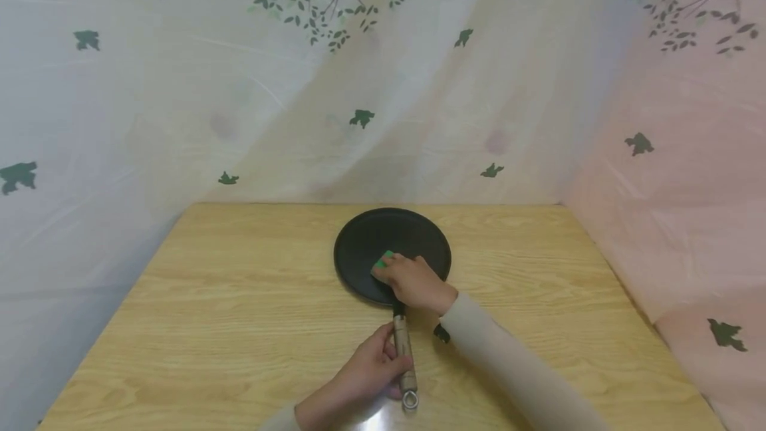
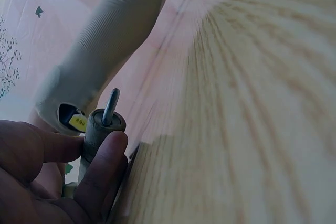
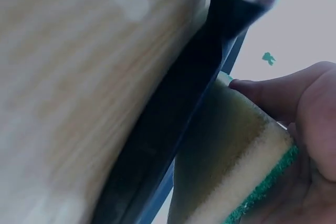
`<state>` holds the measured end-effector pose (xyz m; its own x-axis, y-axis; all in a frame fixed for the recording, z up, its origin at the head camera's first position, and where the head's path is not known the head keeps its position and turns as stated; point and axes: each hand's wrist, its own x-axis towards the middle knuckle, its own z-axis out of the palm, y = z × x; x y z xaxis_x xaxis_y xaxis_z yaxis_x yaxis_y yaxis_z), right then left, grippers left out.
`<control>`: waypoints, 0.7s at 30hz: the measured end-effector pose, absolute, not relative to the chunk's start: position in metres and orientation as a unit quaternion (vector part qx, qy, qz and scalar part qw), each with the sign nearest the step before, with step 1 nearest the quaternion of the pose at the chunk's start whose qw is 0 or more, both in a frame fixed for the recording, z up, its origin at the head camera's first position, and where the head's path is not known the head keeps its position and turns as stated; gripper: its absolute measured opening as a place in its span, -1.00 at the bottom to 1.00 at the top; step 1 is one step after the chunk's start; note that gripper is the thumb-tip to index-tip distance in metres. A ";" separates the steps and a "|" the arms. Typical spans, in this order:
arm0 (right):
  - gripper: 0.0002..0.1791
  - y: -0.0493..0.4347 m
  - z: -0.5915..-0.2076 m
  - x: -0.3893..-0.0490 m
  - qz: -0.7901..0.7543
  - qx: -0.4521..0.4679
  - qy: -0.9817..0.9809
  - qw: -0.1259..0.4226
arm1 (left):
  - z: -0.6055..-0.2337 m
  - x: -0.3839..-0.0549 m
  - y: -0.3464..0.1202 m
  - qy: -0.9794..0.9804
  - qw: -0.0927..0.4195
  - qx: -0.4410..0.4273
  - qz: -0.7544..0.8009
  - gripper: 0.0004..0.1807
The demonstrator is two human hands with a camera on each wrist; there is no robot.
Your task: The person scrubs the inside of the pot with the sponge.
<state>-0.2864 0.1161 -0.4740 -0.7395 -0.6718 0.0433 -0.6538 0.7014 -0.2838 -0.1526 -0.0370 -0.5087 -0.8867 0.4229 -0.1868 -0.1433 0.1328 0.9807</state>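
A round black flat pan (image 1: 365,238) lies on the wooden table, its handle (image 1: 408,378) pointing toward me. My left hand (image 1: 374,364) grips that handle, thumb on top, near the metal hanging ring (image 1: 409,399). In the left wrist view the fingers wrap the handle (image 2: 97,137) just below its ring. My right hand (image 1: 419,283) holds a sponge (image 1: 383,262) against the pan's surface, left of the fingers. The right wrist view shows the sponge (image 3: 231,171) as yellowish with a green scouring side, pressed at the dark pan edge (image 3: 163,114); the thumb rests along it.
The wooden table (image 1: 239,311) extends around the pan on both sides. Behind it hangs a pale cloth (image 1: 287,125) printed with leaves and birds, with a pinkish side (image 1: 676,218) at the right. A small dark device (image 1: 441,333) sits under the right wrist.
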 end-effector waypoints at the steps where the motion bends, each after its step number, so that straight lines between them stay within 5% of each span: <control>1: -0.59 0.114 -0.473 -0.289 -0.145 -0.358 0.922 0.035 | -0.509 -0.153 -0.037 0.720 0.217 0.098 0.652 -0.17; 21: -0.53 0.130 -0.476 -0.348 -0.159 -0.307 0.938 0.021 | -0.510 -0.148 -0.035 0.716 0.197 0.090 0.664 -0.18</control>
